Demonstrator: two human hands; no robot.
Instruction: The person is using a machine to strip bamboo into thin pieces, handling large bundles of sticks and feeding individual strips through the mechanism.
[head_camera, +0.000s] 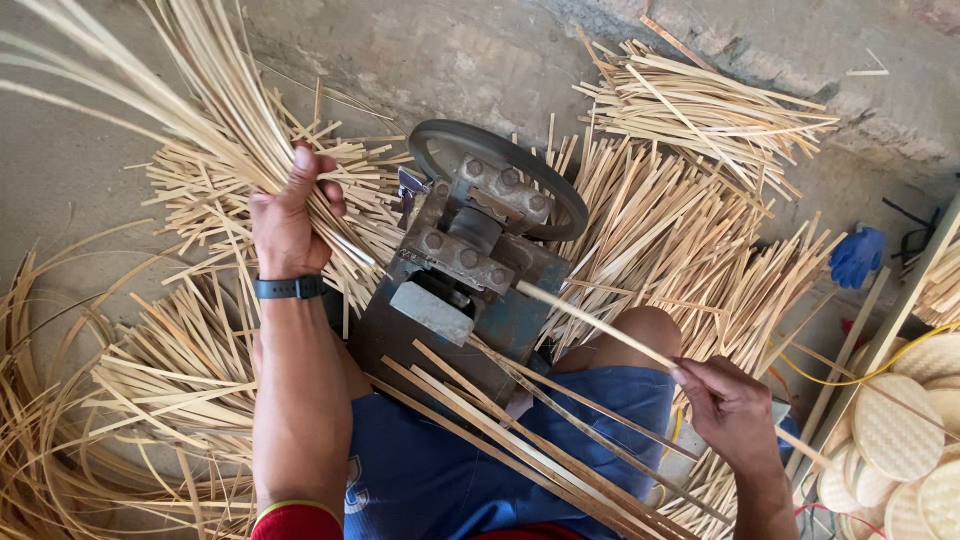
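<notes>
One strip (590, 322) runs from the machine (470, 270) toward 4 o'clock, pinched in right hand (735, 410) fingers; left hand (285, 225) grips a bundle (200, 90).

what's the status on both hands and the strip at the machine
Left hand gripping strip bundle. Right hand pinching single strip at the machine. Nothing blocking.

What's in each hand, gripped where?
Left hand: bundle of thin bamboo strips, gripped at its lower end. Right hand: single bamboo strip, pinched near its near end.
</notes>
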